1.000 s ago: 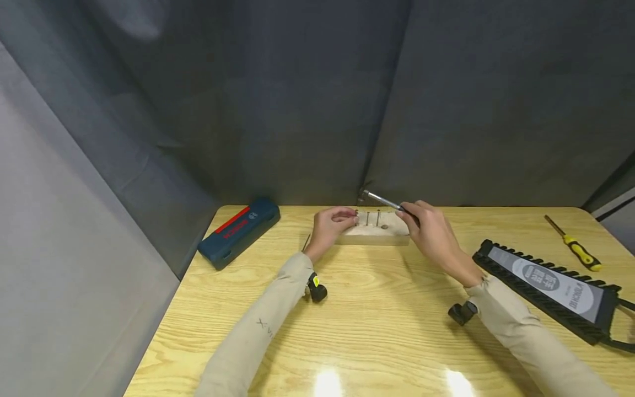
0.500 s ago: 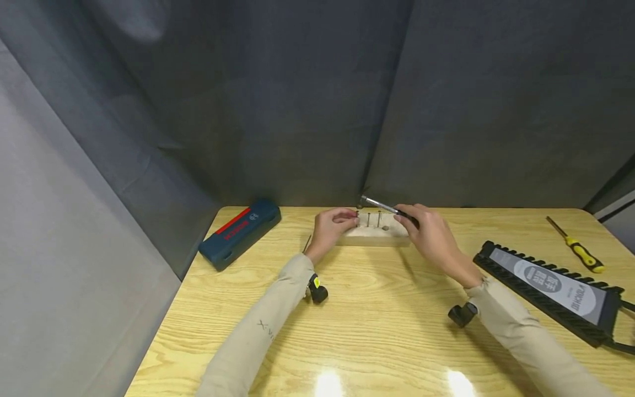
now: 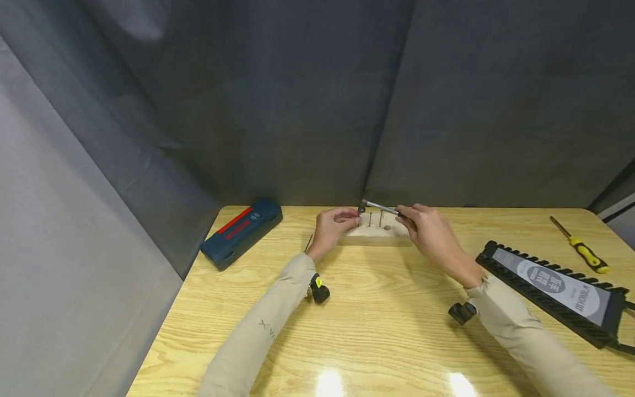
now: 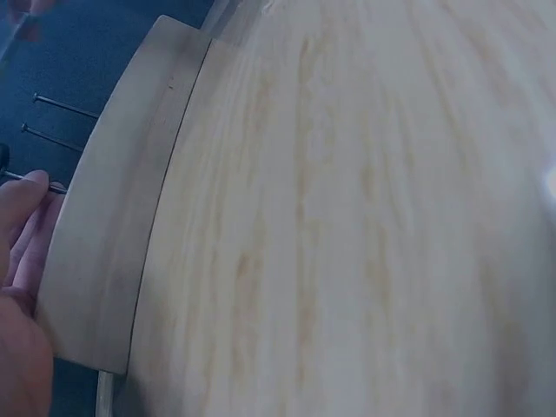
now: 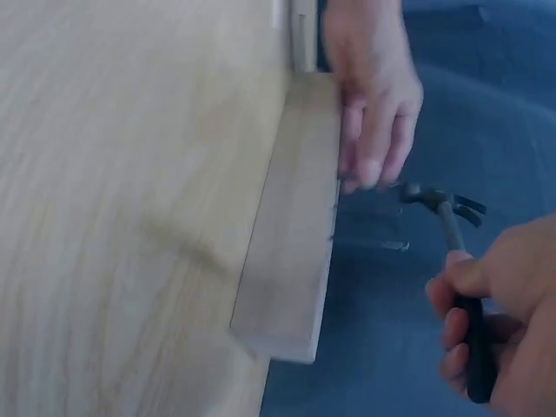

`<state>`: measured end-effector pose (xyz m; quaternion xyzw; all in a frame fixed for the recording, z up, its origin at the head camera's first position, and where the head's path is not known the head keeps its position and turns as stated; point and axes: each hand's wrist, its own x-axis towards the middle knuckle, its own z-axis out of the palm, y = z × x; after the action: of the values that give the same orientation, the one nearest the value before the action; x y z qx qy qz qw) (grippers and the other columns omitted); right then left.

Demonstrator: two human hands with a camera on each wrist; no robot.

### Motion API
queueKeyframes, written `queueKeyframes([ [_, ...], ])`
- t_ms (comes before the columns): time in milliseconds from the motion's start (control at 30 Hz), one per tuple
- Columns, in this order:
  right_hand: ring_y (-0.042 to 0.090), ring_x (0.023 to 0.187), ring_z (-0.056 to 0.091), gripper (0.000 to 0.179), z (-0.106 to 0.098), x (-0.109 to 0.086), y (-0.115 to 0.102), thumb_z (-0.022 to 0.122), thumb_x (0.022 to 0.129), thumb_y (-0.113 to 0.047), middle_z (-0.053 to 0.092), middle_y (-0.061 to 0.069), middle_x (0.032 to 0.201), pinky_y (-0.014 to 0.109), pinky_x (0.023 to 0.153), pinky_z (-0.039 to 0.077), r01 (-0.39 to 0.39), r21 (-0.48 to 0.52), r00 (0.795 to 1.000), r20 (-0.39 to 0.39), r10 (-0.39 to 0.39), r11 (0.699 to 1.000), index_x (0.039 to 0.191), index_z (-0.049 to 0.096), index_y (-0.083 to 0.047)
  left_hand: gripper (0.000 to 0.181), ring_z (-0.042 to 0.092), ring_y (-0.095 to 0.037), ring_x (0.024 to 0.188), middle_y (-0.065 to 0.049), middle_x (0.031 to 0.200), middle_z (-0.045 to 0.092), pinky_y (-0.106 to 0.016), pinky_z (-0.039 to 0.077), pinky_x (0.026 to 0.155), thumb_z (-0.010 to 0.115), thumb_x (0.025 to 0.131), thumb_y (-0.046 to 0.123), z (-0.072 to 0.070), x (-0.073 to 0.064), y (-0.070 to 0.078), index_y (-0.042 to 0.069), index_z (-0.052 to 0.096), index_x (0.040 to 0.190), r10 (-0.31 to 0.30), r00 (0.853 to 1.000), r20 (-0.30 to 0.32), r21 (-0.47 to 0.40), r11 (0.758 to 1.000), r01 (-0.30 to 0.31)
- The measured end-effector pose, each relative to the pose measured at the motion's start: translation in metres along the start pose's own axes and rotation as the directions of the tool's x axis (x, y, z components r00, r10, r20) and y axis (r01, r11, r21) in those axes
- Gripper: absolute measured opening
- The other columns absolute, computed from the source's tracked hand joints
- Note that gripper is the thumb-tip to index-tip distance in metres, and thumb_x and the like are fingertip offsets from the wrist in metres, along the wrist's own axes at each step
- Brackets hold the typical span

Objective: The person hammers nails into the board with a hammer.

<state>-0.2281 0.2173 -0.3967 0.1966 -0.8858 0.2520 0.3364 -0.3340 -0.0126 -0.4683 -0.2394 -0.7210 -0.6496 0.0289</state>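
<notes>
A pale wooden block (image 3: 374,241) lies near the table's back edge. Two nails, one (image 3: 370,219) beside the other (image 3: 381,219), stand upright in its top. My left hand (image 3: 329,229) pinches a third nail (image 4: 59,188) between thumb and fingers, at the block's left part. My right hand (image 3: 431,234) grips the dark handle of a claw hammer (image 5: 452,228) from the right. In the right wrist view, the hammer's head is close to the tip of the pinched nail; whether they touch I cannot tell. The left fingers partly cover that nail.
A blue Bosch case (image 3: 241,234) lies at the back left. On the right are a black toothed rack (image 3: 553,292) with a grey label and a yellow-handled screwdriver (image 3: 580,248). A dark curtain (image 3: 317,110) hangs behind the table. A thin rod (image 4: 104,395) lies left of the block.
The hammer's head has come down from above the block towards the pinched nail. The left hand keeps its hold, and the block stays in place.
</notes>
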Motion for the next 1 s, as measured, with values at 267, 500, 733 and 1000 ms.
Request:
queueKeyframes([
  [267, 0.013, 0.057, 0.042, 0.022, -0.007, 0.000, 0.011, 0.072, 0.097, 0.000, 0.065, 0.012, 0.077, 0.024, 0.049, 0.033, -0.033, 0.031, 0.999, -0.032, 0.034, 0.999, 0.118, 0.074, 0.007, 0.019, 0.078, -0.019, 0.093, -0.014, 0.107, 0.080, -0.027, 0.064, 0.082, 0.082, 0.091, 0.006, 0.001, 0.001, 0.000, 0.002, 0.079, 0.109, -0.017, 1.000, 0.002, 0.011, 1.000, 0.017],
  [500, 0.011, 0.055, 0.041, 0.025, 0.001, -0.006, 0.016, 0.074, 0.097, -0.002, 0.067, 0.012, 0.079, 0.025, 0.048, 0.033, -0.027, 0.007, 0.999, 0.047, 0.027, 1.000, 0.121, 0.074, 0.007, 0.019, 0.078, -0.020, 0.094, -0.014, 0.106, 0.079, -0.028, 0.064, 0.082, 0.081, 0.092, 0.006, 0.000, 0.001, -0.001, 0.001, 0.078, 0.110, -0.008, 1.000, 0.008, -0.001, 1.000, 0.008],
  [733, 0.010, 0.053, 0.041, 0.026, 0.003, -0.003, 0.009, 0.074, 0.097, -0.003, 0.067, 0.012, 0.080, 0.025, 0.048, 0.033, -0.011, 0.000, 0.998, 0.068, 0.011, 1.000, 0.121, 0.074, 0.006, 0.019, 0.078, -0.017, 0.092, -0.015, 0.106, 0.079, -0.027, 0.064, 0.082, 0.082, 0.092, 0.006, -0.001, 0.001, -0.001, 0.000, 0.078, 0.109, 0.006, 1.000, 0.007, 0.016, 1.000, -0.007],
  [1000, 0.013, 0.062, 0.043, 0.023, -0.007, 0.014, -0.002, 0.072, 0.097, 0.001, 0.063, 0.013, 0.080, 0.018, 0.056, 0.030, 0.042, 0.114, 0.975, -0.223, -0.016, 0.993, 0.120, 0.074, 0.004, 0.019, 0.078, -0.020, 0.092, -0.015, 0.106, 0.079, -0.029, 0.065, 0.082, 0.081, 0.092, 0.006, 0.000, 0.000, 0.000, 0.001, 0.078, 0.110, -0.012, 1.000, 0.015, -0.019, 1.000, 0.013],
])
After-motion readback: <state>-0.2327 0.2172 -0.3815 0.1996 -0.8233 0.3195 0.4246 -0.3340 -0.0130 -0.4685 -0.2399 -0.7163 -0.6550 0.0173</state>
